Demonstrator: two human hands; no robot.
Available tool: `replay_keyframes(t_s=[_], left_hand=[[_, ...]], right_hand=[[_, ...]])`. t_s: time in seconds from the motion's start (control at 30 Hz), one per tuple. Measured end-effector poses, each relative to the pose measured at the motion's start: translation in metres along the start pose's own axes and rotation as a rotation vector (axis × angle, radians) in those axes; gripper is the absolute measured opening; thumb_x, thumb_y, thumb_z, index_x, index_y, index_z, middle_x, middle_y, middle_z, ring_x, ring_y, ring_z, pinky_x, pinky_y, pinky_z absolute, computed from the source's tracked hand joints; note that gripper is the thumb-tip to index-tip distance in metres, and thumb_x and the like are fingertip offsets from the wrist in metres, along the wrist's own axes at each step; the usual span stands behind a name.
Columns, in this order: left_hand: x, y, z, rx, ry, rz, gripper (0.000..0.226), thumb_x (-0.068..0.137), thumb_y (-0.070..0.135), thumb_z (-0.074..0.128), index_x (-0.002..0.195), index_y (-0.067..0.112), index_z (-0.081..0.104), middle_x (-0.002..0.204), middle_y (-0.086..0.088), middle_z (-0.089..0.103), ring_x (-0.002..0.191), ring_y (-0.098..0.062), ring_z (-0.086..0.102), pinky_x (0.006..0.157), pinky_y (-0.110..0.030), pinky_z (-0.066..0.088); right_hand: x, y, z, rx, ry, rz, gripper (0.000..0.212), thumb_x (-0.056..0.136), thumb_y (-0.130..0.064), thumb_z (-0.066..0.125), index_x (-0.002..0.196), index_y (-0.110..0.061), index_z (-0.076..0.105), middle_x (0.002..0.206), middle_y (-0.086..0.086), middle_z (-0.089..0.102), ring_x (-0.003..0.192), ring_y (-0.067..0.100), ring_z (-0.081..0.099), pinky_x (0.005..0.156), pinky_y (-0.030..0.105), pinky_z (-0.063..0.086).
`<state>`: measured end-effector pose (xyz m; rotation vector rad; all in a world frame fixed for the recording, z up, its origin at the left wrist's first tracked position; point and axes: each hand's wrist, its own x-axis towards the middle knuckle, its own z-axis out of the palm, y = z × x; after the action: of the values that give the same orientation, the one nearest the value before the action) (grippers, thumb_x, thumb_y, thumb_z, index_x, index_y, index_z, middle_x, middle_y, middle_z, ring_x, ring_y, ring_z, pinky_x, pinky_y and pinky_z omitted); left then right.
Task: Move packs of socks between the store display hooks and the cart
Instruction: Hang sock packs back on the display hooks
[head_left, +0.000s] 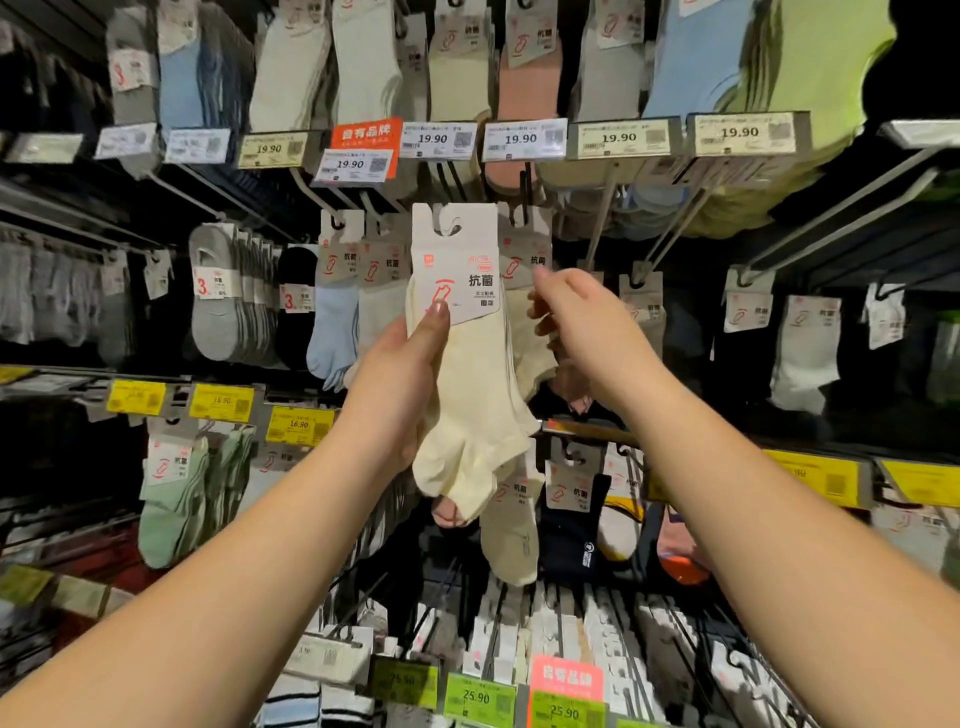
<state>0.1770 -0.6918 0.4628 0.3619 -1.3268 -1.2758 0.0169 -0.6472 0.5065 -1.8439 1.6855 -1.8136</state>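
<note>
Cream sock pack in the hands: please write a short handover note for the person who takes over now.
Left hand grips the cream ankle-sock pack with the white card header, thumb on the card. Right hand holds nothing, fingers loosely curled beside the pack and in front of the hanging cream packs on the metal display hook.
Done: the pack is in hand, its header hole level with the hooks; I cannot tell whether it is on a hook.
Left: hang it or take it away. The cart is not in view.
</note>
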Motion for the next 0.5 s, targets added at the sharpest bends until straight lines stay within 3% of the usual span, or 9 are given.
replay_keyframes(t_s=[0.1, 0.23, 0.37, 0.43, 0.5], left_hand=[[0.000, -0.003, 0.007, -0.045, -0.002, 0.004, 0.033, 0.105, 0.031, 0.050, 0.130, 0.010, 0.058, 0.116, -0.003, 0.074, 0.109, -0.017, 0.071, 0.099, -0.038, 0.054], [-0.003, -0.006, 0.014, -0.054, 0.012, 0.011, 0.025, 0.101, 0.029, 0.058, 0.119, 0.012, 0.059, 0.106, -0.002, 0.077, 0.100, -0.014, 0.073, 0.085, -0.030, 0.058], [-0.003, -0.009, 0.018, -0.122, -0.002, 0.014, 0.028, 0.097, 0.017, 0.064, 0.122, 0.007, 0.057, 0.106, -0.007, 0.077, 0.097, -0.015, 0.074, 0.079, -0.027, 0.061], [0.000, -0.010, 0.020, -0.126, -0.001, 0.028, 0.035, 0.097, 0.015, 0.065, 0.128, 0.003, 0.055, 0.112, -0.011, 0.075, 0.101, -0.017, 0.074, 0.081, -0.026, 0.060], [0.004, -0.011, 0.018, -0.074, 0.022, 0.038, 0.037, 0.098, 0.025, 0.065, 0.128, 0.006, 0.056, 0.115, -0.009, 0.074, 0.105, -0.020, 0.072, 0.091, -0.035, 0.059]], right_hand=[[-0.025, -0.009, 0.007, 0.014, -0.061, -0.026, 0.033, 0.098, -0.058, 0.049, 0.099, -0.026, 0.060, 0.092, -0.011, 0.065, 0.081, 0.003, 0.059, 0.074, 0.030, 0.047], [-0.029, -0.004, 0.016, 0.183, -0.025, 0.011, 0.034, 0.090, -0.054, 0.066, 0.102, -0.023, 0.061, 0.096, -0.005, 0.069, 0.088, 0.009, 0.066, 0.089, 0.038, 0.055], [-0.029, 0.006, 0.021, 0.299, -0.047, 0.030, 0.025, 0.089, -0.049, 0.069, 0.107, -0.033, 0.063, 0.107, -0.011, 0.075, 0.100, 0.009, 0.072, 0.095, 0.045, 0.057], [-0.029, 0.008, 0.021, 0.331, -0.043, 0.045, 0.020, 0.094, -0.043, 0.067, 0.110, -0.031, 0.064, 0.108, -0.010, 0.076, 0.100, 0.009, 0.072, 0.095, 0.044, 0.057], [-0.028, 0.008, 0.019, 0.370, -0.051, 0.066, 0.021, 0.097, -0.038, 0.064, 0.114, -0.026, 0.065, 0.110, -0.008, 0.076, 0.101, 0.011, 0.072, 0.094, 0.041, 0.057]])
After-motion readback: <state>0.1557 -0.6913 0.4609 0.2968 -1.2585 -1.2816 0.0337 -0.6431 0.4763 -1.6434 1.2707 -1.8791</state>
